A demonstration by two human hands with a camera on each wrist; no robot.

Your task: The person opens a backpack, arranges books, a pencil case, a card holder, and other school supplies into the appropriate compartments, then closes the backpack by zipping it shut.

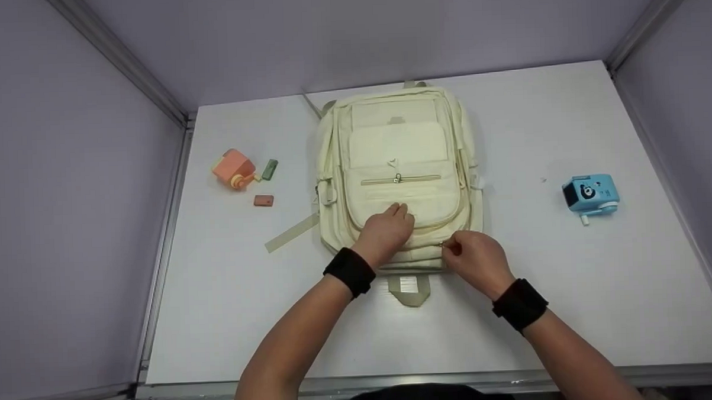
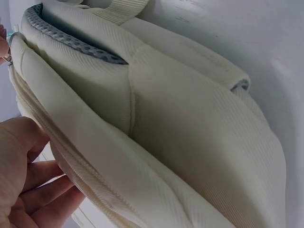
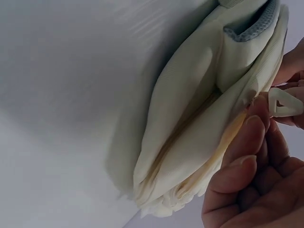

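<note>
Tabletop [image 1: 573, 311]: white, walled in pale grey-violet [image 1: 380, 33].
Right hand [image 1: 479, 261]: pinches a zipper pull [image 1: 441, 244] at the near end of the backpack [image 1: 398, 145], right of middle.
Left hand [image 1: 387, 231]: rests on the bag's front, fingers extended; farther from the pull.
Backpack: directly ahead, long axis running away; contents not visible.
Right side: blue cranked toy [image 1: 592, 193].
Left side: reddish block [image 1: 263, 201], green block [image 1: 269, 169], orange toy [image 1: 234, 167].

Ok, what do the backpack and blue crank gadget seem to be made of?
Backpack: matte woven fabric, synthetic or cotton, I can't tell; the left wrist view shows fine ribbing and soft folds.
Blue gadget: likely hard plastic, smooth-looking; its crisp edges suggest it.
</note>
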